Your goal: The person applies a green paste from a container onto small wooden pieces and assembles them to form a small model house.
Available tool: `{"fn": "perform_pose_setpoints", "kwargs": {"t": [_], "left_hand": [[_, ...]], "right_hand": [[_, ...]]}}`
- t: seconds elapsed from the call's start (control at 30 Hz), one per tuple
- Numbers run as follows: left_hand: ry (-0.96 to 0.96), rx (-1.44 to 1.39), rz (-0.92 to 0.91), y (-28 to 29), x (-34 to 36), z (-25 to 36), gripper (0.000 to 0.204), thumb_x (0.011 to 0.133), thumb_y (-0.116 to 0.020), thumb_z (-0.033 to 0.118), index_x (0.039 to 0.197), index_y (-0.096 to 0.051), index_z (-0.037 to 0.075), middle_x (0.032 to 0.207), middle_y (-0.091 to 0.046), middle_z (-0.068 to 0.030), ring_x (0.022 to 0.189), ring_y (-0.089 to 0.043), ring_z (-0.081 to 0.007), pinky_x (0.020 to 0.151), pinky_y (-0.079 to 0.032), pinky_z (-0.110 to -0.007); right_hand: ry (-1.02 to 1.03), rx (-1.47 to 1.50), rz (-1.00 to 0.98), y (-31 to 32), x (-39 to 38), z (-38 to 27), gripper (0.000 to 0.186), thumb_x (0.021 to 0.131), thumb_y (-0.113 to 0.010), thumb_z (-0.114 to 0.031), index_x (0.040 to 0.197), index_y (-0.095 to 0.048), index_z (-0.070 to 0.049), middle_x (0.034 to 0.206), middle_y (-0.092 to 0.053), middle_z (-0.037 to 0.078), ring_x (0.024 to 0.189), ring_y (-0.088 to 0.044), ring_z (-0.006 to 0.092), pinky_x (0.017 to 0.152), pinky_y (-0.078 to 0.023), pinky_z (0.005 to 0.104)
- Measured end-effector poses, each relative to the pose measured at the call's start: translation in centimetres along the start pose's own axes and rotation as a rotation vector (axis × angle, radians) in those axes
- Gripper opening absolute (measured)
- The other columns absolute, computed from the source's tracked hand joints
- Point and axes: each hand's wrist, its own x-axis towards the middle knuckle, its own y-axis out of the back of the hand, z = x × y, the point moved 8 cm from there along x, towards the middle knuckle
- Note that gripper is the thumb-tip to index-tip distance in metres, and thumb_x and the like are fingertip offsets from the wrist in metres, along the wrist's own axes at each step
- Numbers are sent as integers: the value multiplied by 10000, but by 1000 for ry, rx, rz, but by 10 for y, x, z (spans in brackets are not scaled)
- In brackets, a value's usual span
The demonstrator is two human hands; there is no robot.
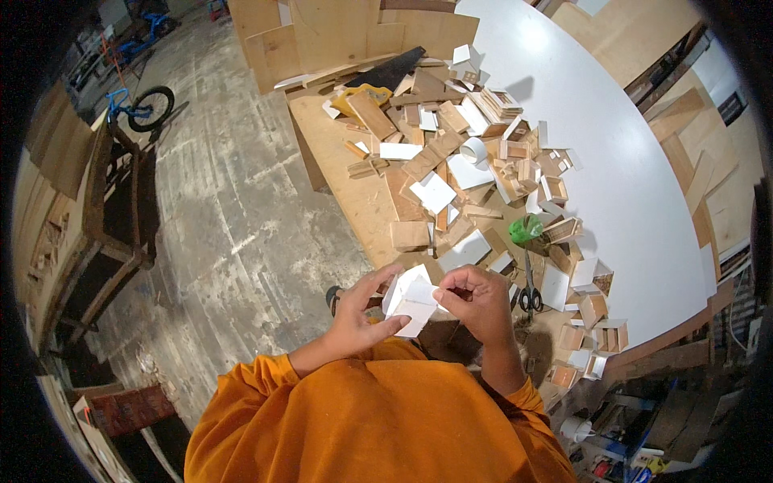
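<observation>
My left hand (362, 312) is closed around a small white boxy piece (415, 303) with angled faces, held up close in front of my body. At its right side, my right hand (477, 304) pinches a white edge of the same piece between thumb and finger. Whether that edge is a separate strip I cannot tell. Just beyond my hands lie a light wooden block (411, 236) and a white board offcut (465, 251). Black-handled scissors (529, 298) rest to the right of my right hand. A green plastic container (526, 229) stands behind them.
Wood and white board offcuts (435, 153) are heaped on the worktable. A handsaw (386, 76) with a yellow handle lies at the far end. Several small wooden boxes (593, 308) line the right side, beside a large white panel (620, 185). A blue bicycle (145, 109) stands far left.
</observation>
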Motion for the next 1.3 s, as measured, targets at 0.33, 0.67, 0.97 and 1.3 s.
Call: {"fn": "perform_pose_setpoints", "kwargs": {"t": [0.33,0.67,0.97,1.3], "left_hand": [[-75,39,1,-2,4,12,696,750,-763,187,1350,-450,22,1188,-558,-168,1097,-580,-267,904,-482,-360],[-305,271,-48,-5,8,46,714,704,-766,191,1333,-476,13,1132,-599,-199,1011,-606,-325,863,-475,-366],[-408,329,-14,0,3,52,697,696,-759,234,1311,-510,19,1145,-607,-191,1004,-608,-346,861,-479,-389],[-562,381,-121,-10,-2,67,691,709,-771,207,1314,-500,10,1172,-598,-192,1012,-597,-345,864,-469,-402]], "right_hand": [[128,-63,6,5,-4,-8,163,728,-739,-28,854,-636,-25,817,-629,49,704,-626,97,587,-520,241],[248,47,34,1,-12,-14,439,658,-788,-47,1049,-589,-47,964,-583,72,825,-608,139,671,-556,270],[320,108,-107,-2,-21,-17,485,680,-780,-59,1112,-562,-17,1035,-530,67,908,-575,132,779,-512,269],[538,-211,-122,1,-24,-45,757,600,-862,-350,1229,-568,-48,1175,-579,127,1090,-564,298,937,-445,397]]}}
